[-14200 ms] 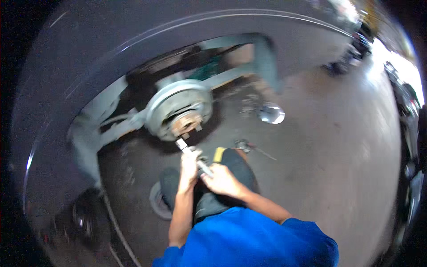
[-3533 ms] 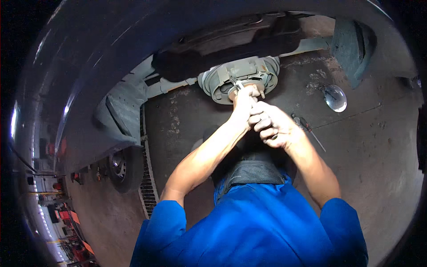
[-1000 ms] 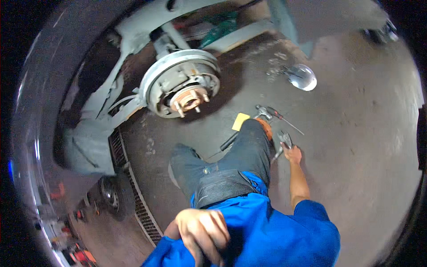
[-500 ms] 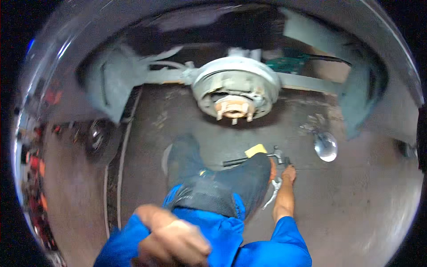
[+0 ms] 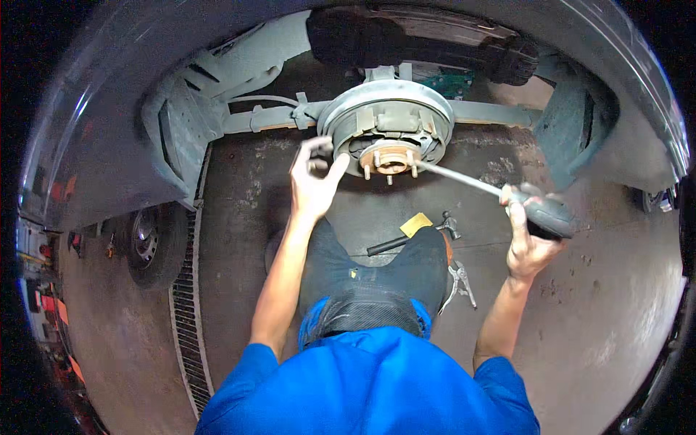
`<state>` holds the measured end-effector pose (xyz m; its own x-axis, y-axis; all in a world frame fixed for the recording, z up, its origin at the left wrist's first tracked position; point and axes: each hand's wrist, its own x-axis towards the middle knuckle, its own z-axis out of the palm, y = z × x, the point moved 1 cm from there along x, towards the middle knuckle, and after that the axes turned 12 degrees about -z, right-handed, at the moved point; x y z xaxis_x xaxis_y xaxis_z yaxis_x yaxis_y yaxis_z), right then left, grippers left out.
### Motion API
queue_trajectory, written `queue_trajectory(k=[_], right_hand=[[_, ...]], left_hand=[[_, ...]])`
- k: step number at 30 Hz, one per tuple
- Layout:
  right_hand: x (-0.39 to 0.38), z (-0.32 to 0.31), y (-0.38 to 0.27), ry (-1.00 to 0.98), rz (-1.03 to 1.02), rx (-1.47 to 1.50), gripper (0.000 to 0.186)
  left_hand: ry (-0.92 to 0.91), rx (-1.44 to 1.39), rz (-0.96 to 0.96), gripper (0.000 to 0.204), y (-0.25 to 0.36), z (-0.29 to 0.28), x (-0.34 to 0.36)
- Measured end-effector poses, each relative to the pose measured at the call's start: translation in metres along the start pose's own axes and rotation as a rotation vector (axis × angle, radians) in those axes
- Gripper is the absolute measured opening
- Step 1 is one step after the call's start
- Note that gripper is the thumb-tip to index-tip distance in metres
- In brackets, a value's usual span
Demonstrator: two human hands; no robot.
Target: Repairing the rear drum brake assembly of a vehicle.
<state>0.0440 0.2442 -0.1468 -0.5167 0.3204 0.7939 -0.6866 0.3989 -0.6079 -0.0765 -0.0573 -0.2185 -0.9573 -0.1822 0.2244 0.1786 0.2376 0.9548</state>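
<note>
My right hand [image 5: 531,246] grips the dark, thick handle of a long screwdriver [image 5: 464,178]. The shaft points left, its tip at the right side of the rusty wheel hub [image 5: 391,161] near the studs; whether it touches cannot be made out. At the left rim of the brake assembly [image 5: 351,130] my left hand [image 5: 313,181] is raised, its fingers curved and apart, with nothing seen in it. Slight motion blur covers both hands' fingers. The brake shoes [image 5: 435,141] stand exposed around the hub.
Between my legs and the hub, a hammer [image 5: 387,246] lies on the floor beside a yellow piece [image 5: 415,225]. Locking pliers [image 5: 458,284] rest by my right knee. A wheel [image 5: 150,243] is at the left, near a floor grate [image 5: 187,319]. The axle beam [image 5: 272,119] runs behind the brake.
My right hand has risen from the floor beside the hammer with the screwdriver, bringing it to the hub. My left hand has moved from near my body up to the brake's left rim.
</note>
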Motion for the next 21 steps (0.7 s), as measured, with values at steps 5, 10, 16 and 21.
queue_trajectory(k=[5,10,16,21], right_hand=[[0.0,0.044,-0.015,0.102,-0.127,0.041,0.052],[-0.001,0.06,0.002,-0.142,-0.388,-0.427,0.05],[0.004,0.065,0.0,-0.154,-0.154,-0.008,0.033],[0.032,0.064,0.01,-0.255,-0.088,0.132,0.032]], left_hand=[[-0.063,0.229,0.194,0.079,-0.012,0.02,0.046],[0.0,0.403,0.409,0.115,-0.018,0.036,0.067],[-0.13,0.405,0.263,0.126,-0.022,0.033,0.071],[-0.024,0.394,0.353,0.129,-0.034,0.046,0.074]])
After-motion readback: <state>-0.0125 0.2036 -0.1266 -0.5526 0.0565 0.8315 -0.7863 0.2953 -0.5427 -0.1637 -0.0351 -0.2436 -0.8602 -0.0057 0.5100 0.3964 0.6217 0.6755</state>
